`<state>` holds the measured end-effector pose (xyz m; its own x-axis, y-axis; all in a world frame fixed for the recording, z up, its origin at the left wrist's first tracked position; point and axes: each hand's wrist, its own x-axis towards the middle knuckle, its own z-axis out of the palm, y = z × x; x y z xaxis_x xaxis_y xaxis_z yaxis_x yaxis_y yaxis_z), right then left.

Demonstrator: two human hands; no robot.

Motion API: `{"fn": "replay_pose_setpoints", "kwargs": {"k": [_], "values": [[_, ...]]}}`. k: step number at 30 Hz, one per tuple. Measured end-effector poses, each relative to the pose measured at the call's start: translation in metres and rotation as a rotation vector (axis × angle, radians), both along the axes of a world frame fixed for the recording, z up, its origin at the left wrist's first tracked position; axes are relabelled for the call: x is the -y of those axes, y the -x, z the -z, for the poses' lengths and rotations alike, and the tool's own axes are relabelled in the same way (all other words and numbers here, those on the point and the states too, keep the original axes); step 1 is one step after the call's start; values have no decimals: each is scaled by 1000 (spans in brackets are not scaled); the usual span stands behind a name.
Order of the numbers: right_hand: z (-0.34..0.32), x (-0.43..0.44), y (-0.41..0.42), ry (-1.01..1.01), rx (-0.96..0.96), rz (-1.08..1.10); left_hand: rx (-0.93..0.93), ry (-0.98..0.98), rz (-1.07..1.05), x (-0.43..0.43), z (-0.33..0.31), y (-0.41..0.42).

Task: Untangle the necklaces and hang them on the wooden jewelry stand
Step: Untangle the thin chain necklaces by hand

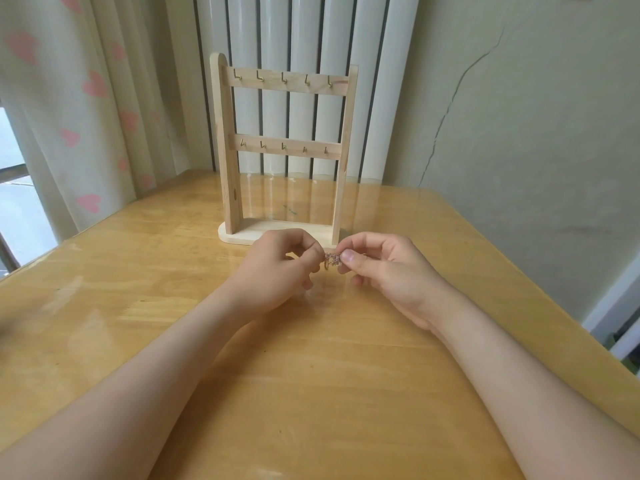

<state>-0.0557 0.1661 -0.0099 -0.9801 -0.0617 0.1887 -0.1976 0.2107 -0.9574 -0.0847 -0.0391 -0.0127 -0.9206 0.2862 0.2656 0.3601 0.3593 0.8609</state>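
A small tangled clump of thin necklace chain [331, 260] is pinched between both hands just above the table, in front of the stand's base. My left hand [282, 268] grips its left side with thumb and fingers; my right hand [379, 268] grips its right side. The wooden jewelry stand [227, 143] rises behind the hands, with two crossbars carrying several small brass hooks each. Nothing hangs on any hook. Most of the chain is hidden inside the fingers.
The glossy wooden table [138, 271] extends on all sides of the hands. A white radiator [301, 39] stands behind the stand, a curtain with pink hearts [79, 109] at left, and a cracked wall [502, 133] at right.
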Motion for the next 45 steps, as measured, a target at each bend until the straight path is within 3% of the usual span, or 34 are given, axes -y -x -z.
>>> {"fn": "replay_pose_setpoints", "kwargs": {"k": [3,10,18,33,38,41,45], "values": [[1,2,1,-34,-40,111,63,-57,23,0,-1,1],[1,6,0,68,-9,15,162,-86,88,-2,-4,-1],[3,9,1,-4,-43,61,43,-64,99,0,-4,-2],[-3,16,-4,35,-125,42,175,-147,114,-5,-7,-5],[-6,14,-3,134,-150,160,57,-51,141,-1,-3,-4],[-6,11,-5,71,-197,225,-12,4,126,-2,-2,-3],[-4,12,-4,-27,-240,228,-218,250,-26,-4,5,-1]]}}
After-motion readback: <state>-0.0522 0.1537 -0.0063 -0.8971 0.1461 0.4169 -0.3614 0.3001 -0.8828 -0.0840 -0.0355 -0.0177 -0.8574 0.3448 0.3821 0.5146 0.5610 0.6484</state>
